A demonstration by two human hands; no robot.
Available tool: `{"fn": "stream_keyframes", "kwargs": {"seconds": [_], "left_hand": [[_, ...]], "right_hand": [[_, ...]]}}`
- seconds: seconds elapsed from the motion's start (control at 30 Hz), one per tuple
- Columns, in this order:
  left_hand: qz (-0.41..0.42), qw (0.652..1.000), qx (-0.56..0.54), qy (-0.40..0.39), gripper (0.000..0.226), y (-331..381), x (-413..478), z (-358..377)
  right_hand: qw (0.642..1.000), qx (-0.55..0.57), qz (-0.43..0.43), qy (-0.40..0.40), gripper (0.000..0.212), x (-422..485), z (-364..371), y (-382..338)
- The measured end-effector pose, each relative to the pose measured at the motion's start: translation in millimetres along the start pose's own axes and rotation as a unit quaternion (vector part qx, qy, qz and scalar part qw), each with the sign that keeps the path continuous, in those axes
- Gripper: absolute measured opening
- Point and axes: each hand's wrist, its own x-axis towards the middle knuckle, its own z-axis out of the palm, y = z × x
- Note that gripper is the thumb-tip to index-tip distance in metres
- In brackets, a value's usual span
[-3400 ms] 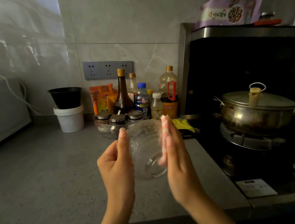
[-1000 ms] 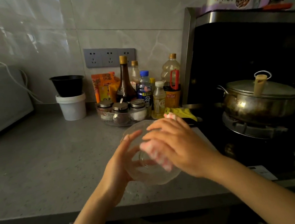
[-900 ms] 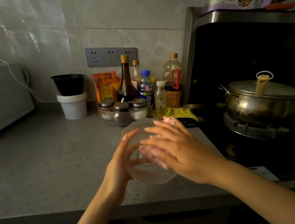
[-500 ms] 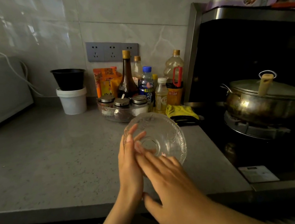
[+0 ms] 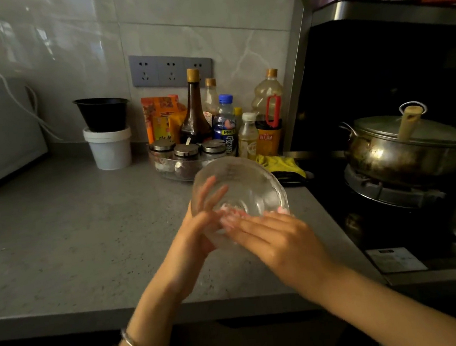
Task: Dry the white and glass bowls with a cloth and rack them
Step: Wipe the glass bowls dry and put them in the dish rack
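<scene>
I hold the clear glass bowl (image 5: 243,182) tilted in the air above the grey counter (image 5: 80,235). My left hand (image 5: 191,239) grips its left rim, and its fingers show through the glass. A pink-and-white cloth (image 5: 230,215) lies against the bowl's lower part. My right hand (image 5: 280,241) presses the cloth there with straight fingers. Most of the cloth is hidden under that hand.
Behind the bowl stand a tray of spice jars (image 5: 185,160) and several sauce bottles (image 5: 194,111). A black bowl sits on a white tub (image 5: 109,148) at the back left. To the right are a yellow rag (image 5: 282,163) and a lidded steel pot (image 5: 405,147) on the stove.
The bowl has been turned between my hands. My right hand went down below the bowl, then came back up with the cloth against its lower part. The view shifted slightly.
</scene>
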Motion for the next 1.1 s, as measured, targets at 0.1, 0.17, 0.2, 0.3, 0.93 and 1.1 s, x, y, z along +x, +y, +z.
{"fn": "stream_keyframes", "kwargs": {"seconds": [0.1, 0.17, 0.2, 0.3, 0.93, 1.1], "left_hand": [[0.08, 0.993, -0.015, 0.081, 0.057, -19, -8, 19], [0.097, 0.989, -0.011, 0.115, 0.047, -25, -12, 19], [0.082, 0.991, -0.005, 0.11, 0.046, -24, -14, 14], [-0.02, 0.999, 0.004, 0.037, 0.049, -21, -21, -6], [0.031, 0.996, -0.021, 0.08, 0.056, -23, -45, 22], [0.075, 0.989, 0.001, 0.13, 0.055, -25, -43, 33]], "right_hand": [[0.986, 0.112, 0.116, 0.032, 0.036, 4, 10, -32], [0.987, 0.119, 0.107, -0.008, 0.039, -5, 11, -44], [0.992, 0.099, 0.076, -0.031, 0.04, -12, 10, -43], [0.997, 0.011, -0.043, -0.057, 0.034, -32, 4, -23], [0.999, 0.015, 0.024, -0.035, 0.037, -24, -8, -26], [0.988, 0.118, 0.099, -0.028, 0.045, -16, -7, -62]]}}
